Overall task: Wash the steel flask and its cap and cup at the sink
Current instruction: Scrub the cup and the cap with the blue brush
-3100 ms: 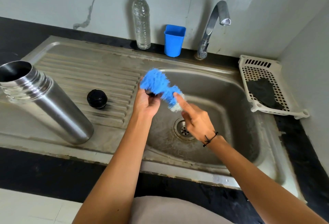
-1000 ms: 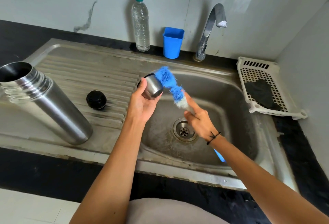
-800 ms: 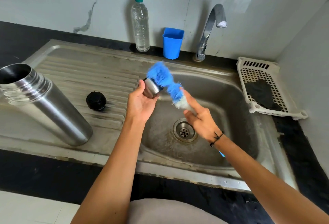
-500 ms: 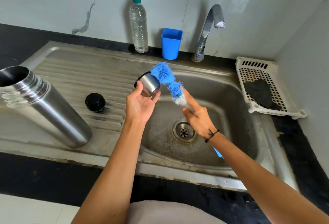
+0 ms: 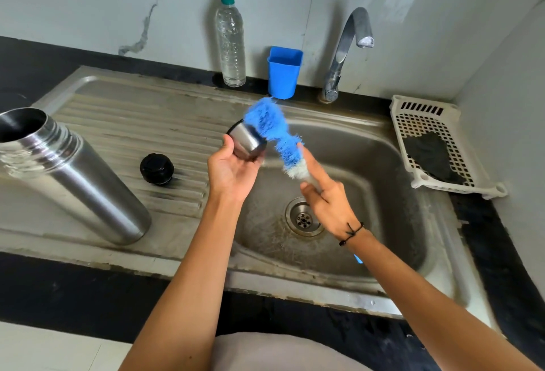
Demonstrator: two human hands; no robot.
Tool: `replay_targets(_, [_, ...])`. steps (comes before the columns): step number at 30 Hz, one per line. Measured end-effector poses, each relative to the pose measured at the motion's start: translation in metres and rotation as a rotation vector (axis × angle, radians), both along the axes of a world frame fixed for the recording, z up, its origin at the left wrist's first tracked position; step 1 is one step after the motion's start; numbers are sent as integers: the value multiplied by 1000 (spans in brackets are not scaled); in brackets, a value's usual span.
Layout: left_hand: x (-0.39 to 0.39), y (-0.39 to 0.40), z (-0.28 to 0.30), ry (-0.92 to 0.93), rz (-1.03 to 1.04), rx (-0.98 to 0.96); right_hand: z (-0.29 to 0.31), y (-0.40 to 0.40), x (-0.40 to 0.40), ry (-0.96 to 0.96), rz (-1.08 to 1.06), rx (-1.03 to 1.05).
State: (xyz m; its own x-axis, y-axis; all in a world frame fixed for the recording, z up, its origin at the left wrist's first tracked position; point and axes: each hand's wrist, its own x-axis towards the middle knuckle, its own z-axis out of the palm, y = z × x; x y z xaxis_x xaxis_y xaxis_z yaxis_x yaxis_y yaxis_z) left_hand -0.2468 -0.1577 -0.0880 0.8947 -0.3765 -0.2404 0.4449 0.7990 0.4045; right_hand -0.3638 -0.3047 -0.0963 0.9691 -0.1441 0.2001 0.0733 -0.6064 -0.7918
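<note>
No readable text, label, brand, number or sign shows on anything at the sink.

Over the sink (image 5: 383, 164) basin the left hand (image 5: 233, 170) holds the steel cup (image 5: 246, 142), tilted; the right hand (image 5: 327, 196) grips a blue brush (image 5: 274, 131) whose bristles touch the cup's rim. The open flask (image 5: 73, 176) and black cap (image 5: 157, 168) rest apart on the drainboard

head view | above sink (image 5: 383, 146) — facing forward-down — close
</note>
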Motion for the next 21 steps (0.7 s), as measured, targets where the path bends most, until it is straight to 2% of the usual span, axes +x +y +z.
replay_targets(3, [-3,-3,0,-52,-47,43,-9,4,0,16,-4,-63])
replay_targets(8, [-4,-4,5,18,20,-13,-7,-3,6,72,-122,8])
replay_targets(13, [-1,-3,0,-26,-7,75,1,6,1,-31,7,-37])
replay_targets(18, [-5,3,2,27,-63,13,-7,1,7,37,-103,-10])
replay_targets(21, [-3,4,7,8,-23,48,-2,-1,4,7,-76,-15])
